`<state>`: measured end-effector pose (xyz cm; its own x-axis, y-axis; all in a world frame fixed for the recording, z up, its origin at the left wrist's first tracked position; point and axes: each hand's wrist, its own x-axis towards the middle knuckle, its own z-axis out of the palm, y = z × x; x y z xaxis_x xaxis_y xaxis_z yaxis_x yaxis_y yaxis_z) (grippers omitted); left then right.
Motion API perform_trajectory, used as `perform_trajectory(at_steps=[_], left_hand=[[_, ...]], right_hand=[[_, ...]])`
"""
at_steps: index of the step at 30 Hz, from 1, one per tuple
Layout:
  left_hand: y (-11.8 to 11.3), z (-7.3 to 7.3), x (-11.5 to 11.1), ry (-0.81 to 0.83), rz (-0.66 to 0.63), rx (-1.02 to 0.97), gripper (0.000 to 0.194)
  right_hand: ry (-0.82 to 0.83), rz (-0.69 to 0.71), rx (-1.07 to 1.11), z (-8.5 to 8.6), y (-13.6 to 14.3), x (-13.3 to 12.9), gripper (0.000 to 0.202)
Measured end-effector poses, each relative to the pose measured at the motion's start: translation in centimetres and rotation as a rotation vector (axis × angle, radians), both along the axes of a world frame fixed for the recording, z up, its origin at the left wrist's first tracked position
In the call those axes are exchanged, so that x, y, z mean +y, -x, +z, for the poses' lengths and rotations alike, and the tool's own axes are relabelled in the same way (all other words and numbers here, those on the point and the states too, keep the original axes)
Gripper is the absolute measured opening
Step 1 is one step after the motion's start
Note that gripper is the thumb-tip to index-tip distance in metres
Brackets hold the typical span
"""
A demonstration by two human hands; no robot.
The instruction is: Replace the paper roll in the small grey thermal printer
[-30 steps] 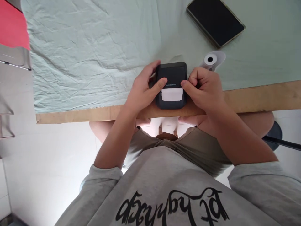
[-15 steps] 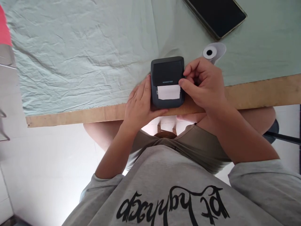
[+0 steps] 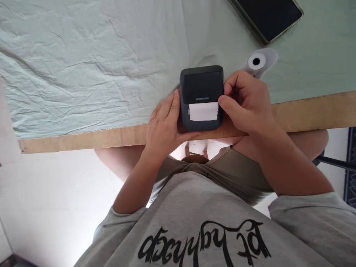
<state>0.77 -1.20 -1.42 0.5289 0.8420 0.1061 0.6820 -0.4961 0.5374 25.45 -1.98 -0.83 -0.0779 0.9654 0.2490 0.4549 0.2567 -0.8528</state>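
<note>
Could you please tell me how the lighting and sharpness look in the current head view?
In the head view, the floor glares near-white at lower left; the pale green cloth is softly lit, creases faintly shaded; the dark device is sharp enough to read NIIMBOT.

Black printer (image 3: 202, 85) (pale lettering (image 3: 202, 99)), white paper strip (image 3: 204, 112), white roll (image 3: 251, 62), pale green cloth (image 3: 111, 66), black-lettered grey shirt (image 3: 194, 200)

A pale-brown wooden worktop (image 3: 311, 113) carries a creased pale-green cloth (image 3: 97, 66) that leaves its front edge bare. A dark, rounded, boxy printer (image 3: 201, 83) stands at that edge; beyond are a white paper roll (image 3: 261, 61) and a black rectangular device (image 3: 271, 16).
</note>
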Motion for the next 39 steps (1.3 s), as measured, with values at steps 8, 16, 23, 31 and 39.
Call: perform_trajectory(at_steps=[8, 16, 23, 31, 39], left_hand=[[0.0, 0.3, 0.2, 0.027, 0.012, -0.008, 0.109], [-0.2, 0.8, 0.2, 0.061, 0.05, 0.003, 0.107], [-0.1, 0.7, 0.0, 0.064, 0.032, 0.019, 0.113], [-0.9, 1.4, -0.4, 0.053, 0.028, 0.179, 0.114], [-0.8, 1.4, -0.5, 0.037, 0.021, 0.165, 0.108]], right_hand=[[-0.034, -0.038, -0.107, 0.4, 0.3, 0.1, 0.025], [-0.029, -0.101, -0.083, 0.8, 1.0, 0.1, 0.037], [0.003, -0.105, 0.013, 1.0, 0.4, 0.0, 0.041], [-0.131, -0.173, -0.3, 5.5, 1.7, 0.4, 0.011], [0.08, -0.106, -0.77, 7.1, 2.4, 2.3, 0.006]])
